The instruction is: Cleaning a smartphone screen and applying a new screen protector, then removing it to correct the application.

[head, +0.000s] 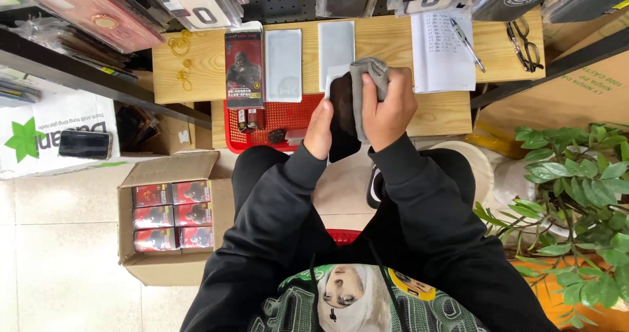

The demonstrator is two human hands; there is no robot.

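Hands met just off the tabletop's (196,76) near edge, above the red tray (288,117): the left hand (319,130) had its grip closed around the lower side of a dark phone (342,119), and the right hand (388,106) pinched a grey cloth (367,76) against the phone's face. Wiping well, I judged, called for a steady left hold and flat, even cloth strokes along the glass. The phone stood with its long axis running from the near edge toward the far edge, top end pointing away from the person.
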